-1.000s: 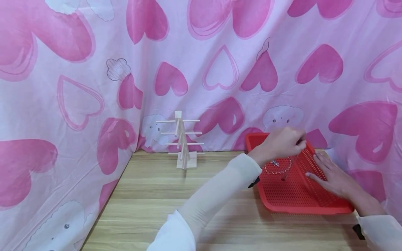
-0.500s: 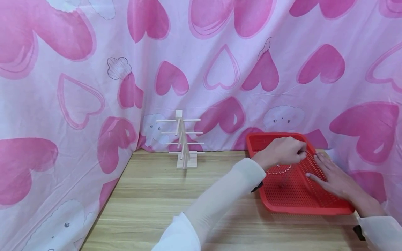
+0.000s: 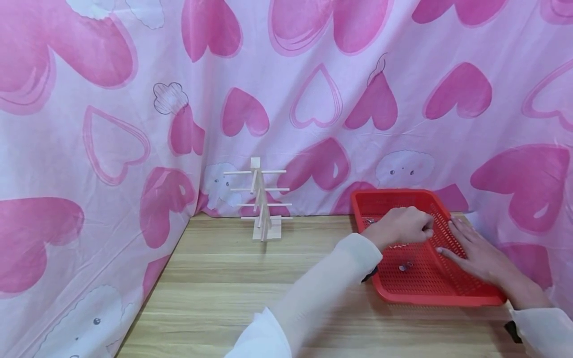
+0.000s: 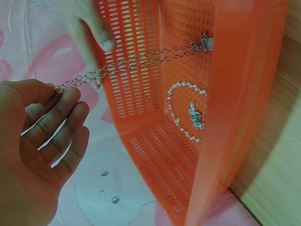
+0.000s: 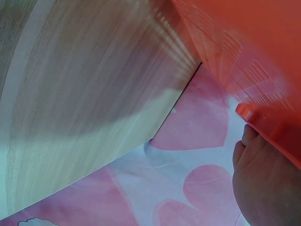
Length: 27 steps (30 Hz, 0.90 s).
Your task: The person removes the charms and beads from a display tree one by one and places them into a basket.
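Pinching a silver chain (image 4: 141, 61), the left hand (image 3: 403, 226) shows no readable writing.

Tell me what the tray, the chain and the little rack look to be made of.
Tray: red plastic, probably; moulded walls and floor pierced with slots, slight sheen.
Chain, pinched by the left hand: silvery metal by its look; small shiny links with a clasp at the end.
Rack: pale unfinished wood, seemingly; thin dowels through a flat upright on a base.
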Each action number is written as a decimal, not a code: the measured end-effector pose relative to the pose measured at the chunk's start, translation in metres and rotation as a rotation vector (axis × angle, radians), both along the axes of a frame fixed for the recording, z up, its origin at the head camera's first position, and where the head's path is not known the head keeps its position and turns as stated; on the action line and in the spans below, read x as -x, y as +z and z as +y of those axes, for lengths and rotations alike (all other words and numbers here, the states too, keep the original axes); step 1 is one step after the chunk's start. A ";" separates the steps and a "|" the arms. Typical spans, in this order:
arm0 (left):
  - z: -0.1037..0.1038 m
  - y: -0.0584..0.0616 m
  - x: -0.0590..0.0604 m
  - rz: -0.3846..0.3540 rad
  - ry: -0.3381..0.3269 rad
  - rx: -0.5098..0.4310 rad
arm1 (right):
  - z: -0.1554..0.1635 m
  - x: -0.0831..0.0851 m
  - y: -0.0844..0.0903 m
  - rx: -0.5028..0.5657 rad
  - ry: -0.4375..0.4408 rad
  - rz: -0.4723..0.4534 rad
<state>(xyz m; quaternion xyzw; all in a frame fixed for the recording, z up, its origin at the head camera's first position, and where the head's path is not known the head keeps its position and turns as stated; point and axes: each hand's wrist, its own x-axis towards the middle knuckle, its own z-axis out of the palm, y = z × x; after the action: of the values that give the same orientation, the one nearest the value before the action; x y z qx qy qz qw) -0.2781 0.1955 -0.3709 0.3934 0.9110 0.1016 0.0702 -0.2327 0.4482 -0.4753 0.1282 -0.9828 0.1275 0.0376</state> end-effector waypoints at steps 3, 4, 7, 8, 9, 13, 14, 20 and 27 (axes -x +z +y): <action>0.000 -0.008 -0.002 -0.015 0.004 0.001 | 0.000 0.000 0.000 -0.011 0.001 0.012; 0.000 -0.010 -0.002 -0.015 0.002 0.006 | 0.000 0.000 0.000 -0.017 0.001 0.012; 0.001 -0.016 -0.003 -0.017 0.004 0.016 | 0.000 0.001 0.000 -0.019 -0.001 0.008; 0.001 -0.017 -0.004 -0.019 0.005 0.020 | 0.000 0.001 0.001 -0.021 -0.003 0.003; 0.001 -0.018 -0.005 -0.019 0.005 0.024 | 0.000 0.001 0.001 -0.023 -0.003 0.003; 0.003 -0.022 -0.007 -0.051 0.012 0.025 | 0.000 0.000 0.001 -0.028 -0.003 0.011; 0.004 -0.024 -0.008 -0.057 0.011 0.029 | 0.000 0.001 0.001 -0.028 -0.002 0.019; 0.009 -0.033 -0.011 -0.052 -0.002 0.093 | 0.000 0.001 0.000 -0.013 0.007 0.043; 0.010 -0.042 -0.015 -0.061 -0.008 0.145 | 0.000 0.000 -0.001 0.000 0.005 0.038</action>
<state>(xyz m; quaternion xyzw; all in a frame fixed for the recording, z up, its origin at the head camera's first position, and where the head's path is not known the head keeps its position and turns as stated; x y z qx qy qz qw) -0.2627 0.2058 -0.4132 0.3875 0.9119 0.0469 0.1265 -0.2325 0.4485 -0.4764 0.1331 -0.9816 0.1250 0.0559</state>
